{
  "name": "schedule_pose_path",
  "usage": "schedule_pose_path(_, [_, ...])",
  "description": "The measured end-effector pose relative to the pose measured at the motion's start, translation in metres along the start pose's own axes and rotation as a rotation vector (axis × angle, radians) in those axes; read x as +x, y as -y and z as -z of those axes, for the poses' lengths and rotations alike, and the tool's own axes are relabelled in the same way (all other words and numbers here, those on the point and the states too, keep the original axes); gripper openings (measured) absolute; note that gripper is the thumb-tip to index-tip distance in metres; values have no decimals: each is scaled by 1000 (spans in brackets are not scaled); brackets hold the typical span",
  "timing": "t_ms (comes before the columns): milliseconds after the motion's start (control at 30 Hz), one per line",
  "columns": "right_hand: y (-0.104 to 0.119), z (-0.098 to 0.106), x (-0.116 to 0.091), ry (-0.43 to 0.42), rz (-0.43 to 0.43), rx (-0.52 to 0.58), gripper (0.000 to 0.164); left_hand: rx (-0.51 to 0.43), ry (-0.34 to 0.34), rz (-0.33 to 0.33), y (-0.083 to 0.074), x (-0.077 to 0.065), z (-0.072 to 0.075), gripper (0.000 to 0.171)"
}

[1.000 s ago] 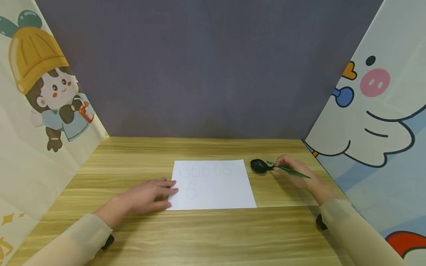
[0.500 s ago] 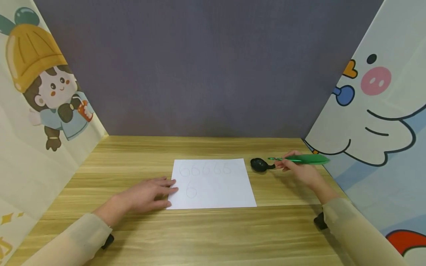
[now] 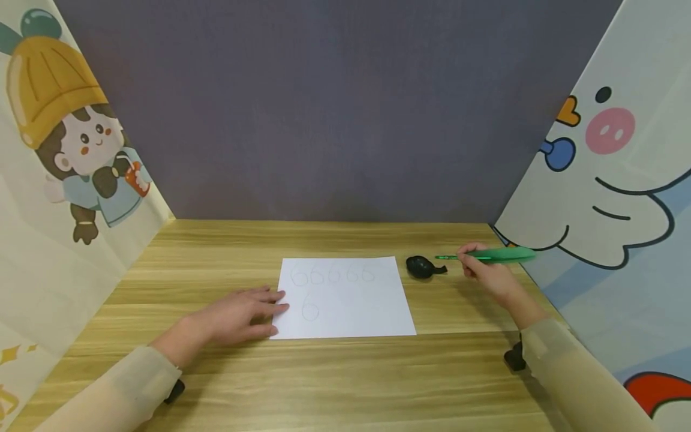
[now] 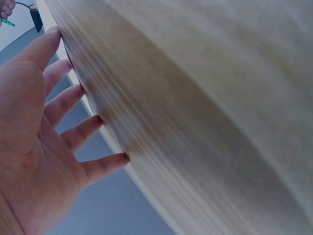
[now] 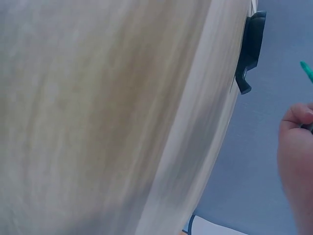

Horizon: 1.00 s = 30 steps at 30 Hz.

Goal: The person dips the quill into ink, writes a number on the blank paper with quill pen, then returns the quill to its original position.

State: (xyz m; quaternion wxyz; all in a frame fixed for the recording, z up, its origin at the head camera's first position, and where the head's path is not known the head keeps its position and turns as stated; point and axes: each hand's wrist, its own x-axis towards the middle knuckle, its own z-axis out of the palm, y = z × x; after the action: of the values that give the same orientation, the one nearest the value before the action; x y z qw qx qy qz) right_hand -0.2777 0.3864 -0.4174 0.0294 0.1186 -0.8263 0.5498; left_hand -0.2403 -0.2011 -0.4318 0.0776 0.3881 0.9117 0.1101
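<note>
My left hand point(image 3: 237, 317) lies with spread fingers on the left edge of a white sheet of paper point(image 3: 358, 312). Several faint drawn figures like a 6 run along the sheet's top, with a larger one below. In the left wrist view the fingers point(image 4: 105, 166) are extended, their tips at the sheet's edge. Above the table on the right, my right hand point(image 3: 492, 281) pinches a slim green pen point(image 3: 502, 255) with a leaf- or feather-like tail, its tip pointing left. Close to that tip sits a black rounded object point(image 3: 420, 267) with a short curved tail, apart from the hand.
The wood-grain table point(image 3: 345, 384) ends at a dark grey panel point(image 3: 345, 114) behind. Cartoon-printed walls point(image 3: 642, 222) rise at both sides. A small black device point(image 3: 515, 358) shows under the right sleeve.
My right hand has drawn back and lifted off the black object's tail. The green pen has swung so its broad tail faces the camera and points right. My left hand stays put.
</note>
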Motion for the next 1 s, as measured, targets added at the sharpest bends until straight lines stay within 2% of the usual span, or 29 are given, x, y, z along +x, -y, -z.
schedule_pose_path(133, [-3,1,0,7,-18,20,20,3,-4,-7,1,1,-1,57])
schedule_pose_path(367, [-3,2,2,22,-44,152,18,3,-7,-16,1,1,-1,57])
schedule_pose_path(733, [-4,0,7,76,-89,94,29,2,4,-9,-2,-1,3,57])
schedule_pose_path(1000, [-2,-4,14,50,-154,-10,33,3,3,-4,-1,-1,1,58])
